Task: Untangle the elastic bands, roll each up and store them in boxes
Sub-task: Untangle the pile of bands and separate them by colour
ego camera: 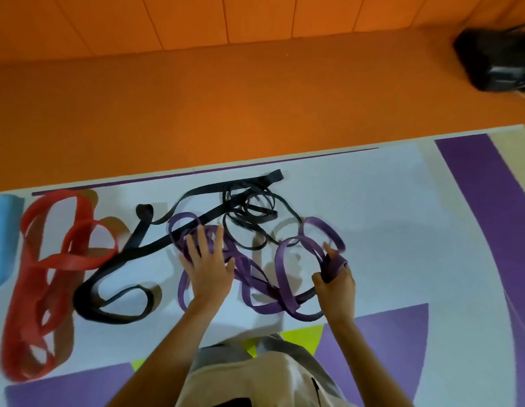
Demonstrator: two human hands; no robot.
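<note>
1. Purple elastic band (pixel 256 284): wide, looped several times, centre of the white mat (pixel 372 230), directly in front of the person. Tangled w/ item 3 at its far side.
2. Wide black band (pixel 114 284): long, flat, runs from near left of mat diagonally up to far centre; crosses the purple loops.
3. Thin black band (pixel 249 212): many small coils, far centre, touching both 1 and 2.
4. Red band (pixel 50 259): wide, loose loops, left edge of mat, apart from the purple one.
5. Blue item (pixel 1 239): far left, cut off by frame, type can't tell.
6. Left hand (pixel 208 267): fingers spread, palm down, pressing flat on purple loops; no grasp.
7. Right hand (pixel 336 279): fingers curled tight, pinching a bunched purple fold, lifted off the mat.
8. Black bag (pixel 496 60): far right on orange floor (pixel 196 107).
</note>
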